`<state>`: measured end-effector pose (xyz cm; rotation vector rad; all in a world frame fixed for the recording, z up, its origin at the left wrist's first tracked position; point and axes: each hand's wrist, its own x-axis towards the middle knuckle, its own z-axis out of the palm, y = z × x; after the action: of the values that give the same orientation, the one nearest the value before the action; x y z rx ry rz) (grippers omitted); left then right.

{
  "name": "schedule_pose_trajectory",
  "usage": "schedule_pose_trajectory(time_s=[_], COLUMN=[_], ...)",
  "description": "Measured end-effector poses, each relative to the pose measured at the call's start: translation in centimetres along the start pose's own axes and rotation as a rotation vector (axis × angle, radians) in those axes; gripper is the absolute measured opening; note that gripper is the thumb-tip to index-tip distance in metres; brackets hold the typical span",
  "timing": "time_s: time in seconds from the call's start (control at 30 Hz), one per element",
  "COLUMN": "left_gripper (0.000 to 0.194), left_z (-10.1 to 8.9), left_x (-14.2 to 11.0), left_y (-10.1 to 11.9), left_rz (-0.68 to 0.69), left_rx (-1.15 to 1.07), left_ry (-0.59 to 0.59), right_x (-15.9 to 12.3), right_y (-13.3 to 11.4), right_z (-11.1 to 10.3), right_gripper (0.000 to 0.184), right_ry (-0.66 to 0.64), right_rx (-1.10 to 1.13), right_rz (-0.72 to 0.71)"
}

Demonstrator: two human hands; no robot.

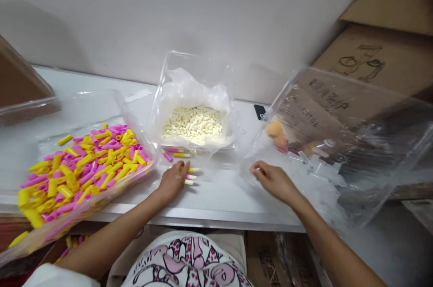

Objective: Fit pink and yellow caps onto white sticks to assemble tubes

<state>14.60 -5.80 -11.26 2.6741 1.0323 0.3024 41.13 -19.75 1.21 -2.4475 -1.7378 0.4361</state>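
Pink-and-yellow tubes [86,165] pile up left of the left hand [174,182], fingers closed round some white-tipped tubes [191,177]. Couple of finished-looking ones [181,155] just past it; loads left, I'd say. Right hand [273,182]: curled, can't tell if holding anything.

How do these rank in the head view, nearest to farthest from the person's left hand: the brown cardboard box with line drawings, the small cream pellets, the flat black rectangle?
Starting at the left hand:
1. Small cream pellets: just ahead, slightly right.
2. Flat black rectangle: ahead, farther right.
3. Brown cardboard box: far right, toward the back.
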Motion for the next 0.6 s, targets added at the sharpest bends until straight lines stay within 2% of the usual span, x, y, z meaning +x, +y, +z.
schedule_pose_trajectory(time_s=[0.07, 0.1, 0.2, 0.3, 0.37, 0.47, 0.53, 0.6], left_gripper=[0.046, 0.046, 0.037, 0.025, 0.025, 0.031, 0.037, 0.04], left_z=[0.2, 0.2, -0.3, -1.3, -2.2, -3.8, -5.0, -6.1], left_x=[0.7, 0.9, 1.0, 0.3, -0.5, -1.7, -2.3, -2.5], left_y=[-0.2, -0.2, 0.2, 0.9, 1.2, 1.6, 1.9, 2.5], left_rz=[-0.044, -0.061, -0.121, -0.195, -0.208, -0.162, -0.149, -0.167], left_rx=[-0.016, -0.042, -0.159, -0.408, -0.587, -0.762, -0.871, -0.956], left_ry=[0.013, 0.018, 0.004, -0.045, -0.075, -0.151, -0.2, -0.212], right_x=[0.6, 1.0, 2.9, 4.8, 5.3, 4.4, 2.9, 1.3], right_y=[2.7, 3.7, 5.0, 5.1, 5.0, 4.0, 2.2, -0.4], right_z=[-0.8, -0.9, 0.2, 1.4, 1.4, 0.5, -0.2, -0.7], right_gripper=[0.028, 0.031, 0.039, 0.029, 0.022, 0.026, 0.028, 0.029], right_ry=[0.027, 0.007, -0.103, -0.134, -0.112, -0.032, 0.095, 0.176], right_rx=[-0.181, -0.251, -0.319, -0.256, -0.212, -0.135, -0.026, 0.101], right_rz=[0.071, 0.056, -0.099, -0.235, -0.267, -0.21, -0.197, -0.301])
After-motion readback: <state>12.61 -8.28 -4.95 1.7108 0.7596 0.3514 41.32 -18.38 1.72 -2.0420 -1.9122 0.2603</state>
